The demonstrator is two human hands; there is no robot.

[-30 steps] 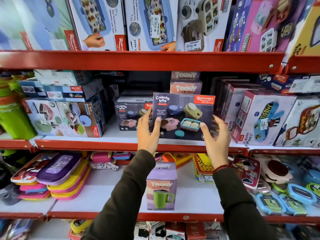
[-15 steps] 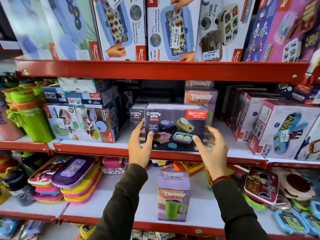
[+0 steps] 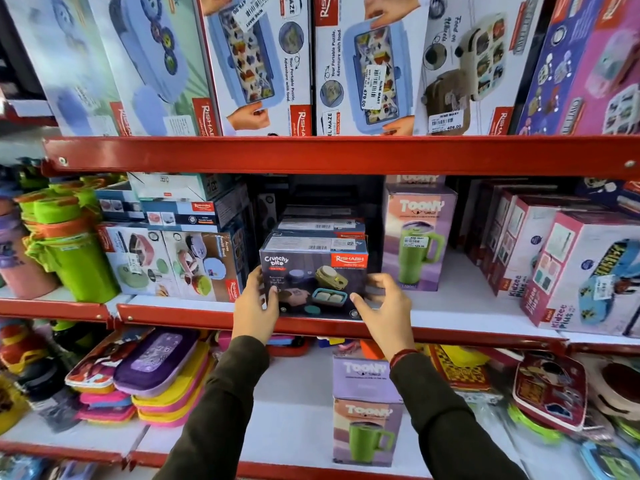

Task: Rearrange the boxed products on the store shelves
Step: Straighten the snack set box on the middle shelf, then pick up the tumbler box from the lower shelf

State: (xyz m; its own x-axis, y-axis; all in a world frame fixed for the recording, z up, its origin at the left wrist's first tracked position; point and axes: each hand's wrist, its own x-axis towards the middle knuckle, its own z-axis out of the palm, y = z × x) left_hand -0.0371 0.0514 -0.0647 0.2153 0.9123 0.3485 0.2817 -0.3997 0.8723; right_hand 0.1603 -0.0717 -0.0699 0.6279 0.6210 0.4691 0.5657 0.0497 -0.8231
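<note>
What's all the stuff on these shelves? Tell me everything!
Crunchy Bite box: one in front, dark purple, middle shelf, more stacked behind.
Toony tumbler boxes: two, lilac, middle shelf and lower shelf.
Lunch box cartons: several, white and blue, top shelf.
Kidzee Plus boxes: several, pink-white, middle right.
Green bottles: stack, middle left.
Flat cases: pile, purple, yellow, pink, lower left.
Left hand: on box's left side.
Right hand: on box's right side.

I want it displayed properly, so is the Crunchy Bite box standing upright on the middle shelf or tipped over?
Upright. The Crunchy Bite box sits flat at the shelf edge, its printed front readable, between left hand and right hand.
</note>
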